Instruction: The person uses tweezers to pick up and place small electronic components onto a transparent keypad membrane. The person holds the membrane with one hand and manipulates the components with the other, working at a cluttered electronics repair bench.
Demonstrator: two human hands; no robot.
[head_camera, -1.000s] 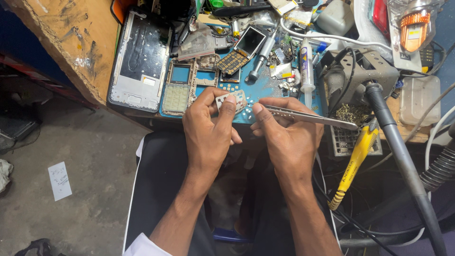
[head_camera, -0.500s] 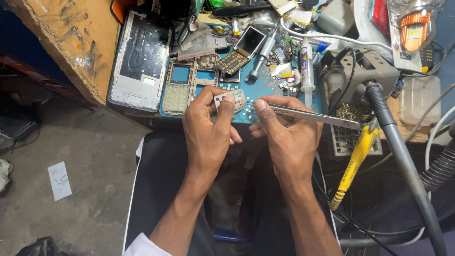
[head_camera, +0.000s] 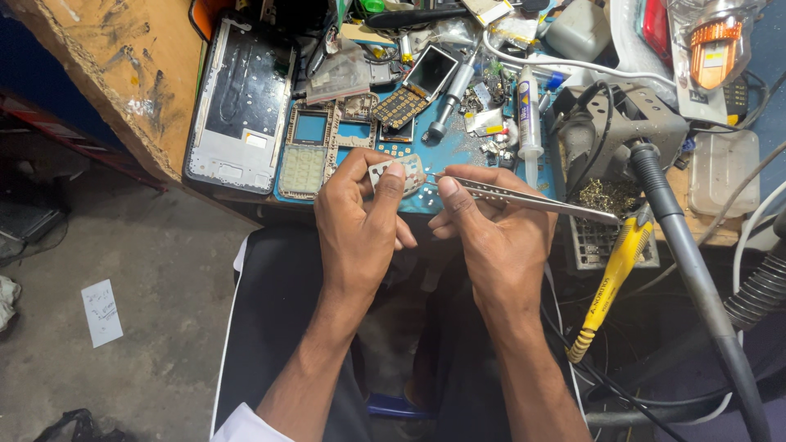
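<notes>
We see the left hand (head_camera: 360,221) pinching a small pale keypad piece (head_camera: 399,174) just above the blue mat (head_camera: 458,155) at the desk edge, while the right hand (head_camera: 491,233) grips metal tweezers (head_camera: 524,199) with tips touching it. The picking looks midway to us: piece not set down, other phone parts loose. The tweezers' long axis runs left-right, tips pointing left.

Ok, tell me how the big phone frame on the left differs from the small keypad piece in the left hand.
The big phone frame lies flat on the bench, untouched; the small keypad piece is pinched in the left hand, with the tweezers of the right hand pointing at it. The frame is far larger, long and rectangular with a dark inside; the keypad piece is small and pale grey with holes. Both look like stripped phone parts.
</notes>
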